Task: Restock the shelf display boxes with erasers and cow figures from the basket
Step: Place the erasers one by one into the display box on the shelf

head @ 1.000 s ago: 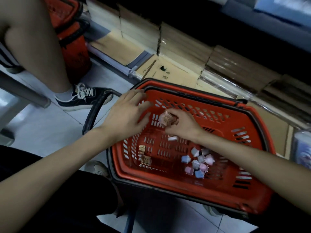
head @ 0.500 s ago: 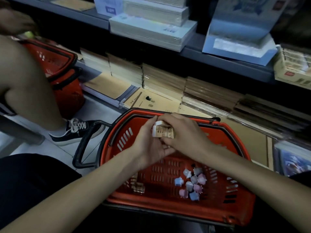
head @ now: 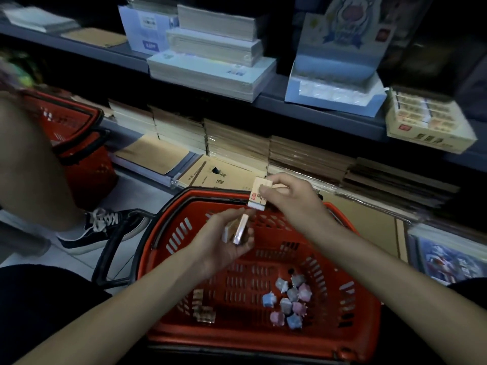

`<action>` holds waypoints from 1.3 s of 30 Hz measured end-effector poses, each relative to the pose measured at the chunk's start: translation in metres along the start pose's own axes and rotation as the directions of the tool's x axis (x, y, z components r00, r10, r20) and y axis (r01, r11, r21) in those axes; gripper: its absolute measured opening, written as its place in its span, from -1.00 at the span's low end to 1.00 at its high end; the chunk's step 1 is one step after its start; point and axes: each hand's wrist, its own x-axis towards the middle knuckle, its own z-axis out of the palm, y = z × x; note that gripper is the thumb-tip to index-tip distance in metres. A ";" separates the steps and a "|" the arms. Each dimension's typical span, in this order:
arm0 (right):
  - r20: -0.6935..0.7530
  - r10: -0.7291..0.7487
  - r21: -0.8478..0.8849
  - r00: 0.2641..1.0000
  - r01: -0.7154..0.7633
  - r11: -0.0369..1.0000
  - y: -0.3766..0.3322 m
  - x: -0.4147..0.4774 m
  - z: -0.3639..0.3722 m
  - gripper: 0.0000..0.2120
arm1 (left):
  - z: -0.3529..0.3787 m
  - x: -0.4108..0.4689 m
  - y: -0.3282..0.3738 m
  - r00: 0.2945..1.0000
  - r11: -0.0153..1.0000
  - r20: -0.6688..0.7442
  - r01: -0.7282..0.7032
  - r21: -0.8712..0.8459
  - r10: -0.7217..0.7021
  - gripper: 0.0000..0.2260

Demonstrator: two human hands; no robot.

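Now parted — eraser stack pinched by right hand, others gripped by left hand

Both bare forearms reach forward, converging. The left hand is turned palm up, its fingers curled round what seem to be two loose erasers. The right hand, higher and just beyond, pinches an eraser stack between thumb and fingertips.

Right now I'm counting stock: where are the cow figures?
In the head view, the cow figures lie clustered on the basket floor, right of centre, below the right hand.
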 end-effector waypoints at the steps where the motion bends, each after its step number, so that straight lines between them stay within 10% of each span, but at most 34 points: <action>1: -0.007 0.042 0.088 0.999 -0.041 0.995 -0.002 0.001 -0.005 -0.93 | 0.002 -0.001 0.003 1.000 1.000 0.015 -0.013 0.024 0.012 -0.79; 8: -0.007 0.189 0.413 0.982 -0.170 0.895 -0.017 0.001 -0.035 -0.88 | 0.029 -0.005 0.023 0.985 0.985 0.141 -0.117 0.123 0.099 -0.80; 28: -0.456 0.029 0.452 0.889 0.204 0.868 -0.046 -0.027 -0.175 -0.76 | 0.221 0.026 0.036 0.878 0.751 0.319 -0.472 0.461 0.356 -0.80; 31: -0.586 0.026 0.352 0.810 0.225 0.908 -0.043 -0.027 -0.201 -0.77 | 0.241 0.030 0.032 0.783 0.485 0.407 -0.615 0.622 0.471 -0.89; 35: -0.693 -0.001 0.127 0.721 0.124 0.984 -0.040 -0.010 -0.238 -0.80 | 0.256 0.048 0.028 0.554 -0.338 0.588 -0.493 0.802 0.589 -0.82; 39: -0.669 -0.027 -0.158 0.743 -0.107 0.982 -0.037 0.018 -0.253 -0.74 | 0.265 0.060 0.029 0.492 -0.584 0.664 -0.332 0.741 0.563 -0.79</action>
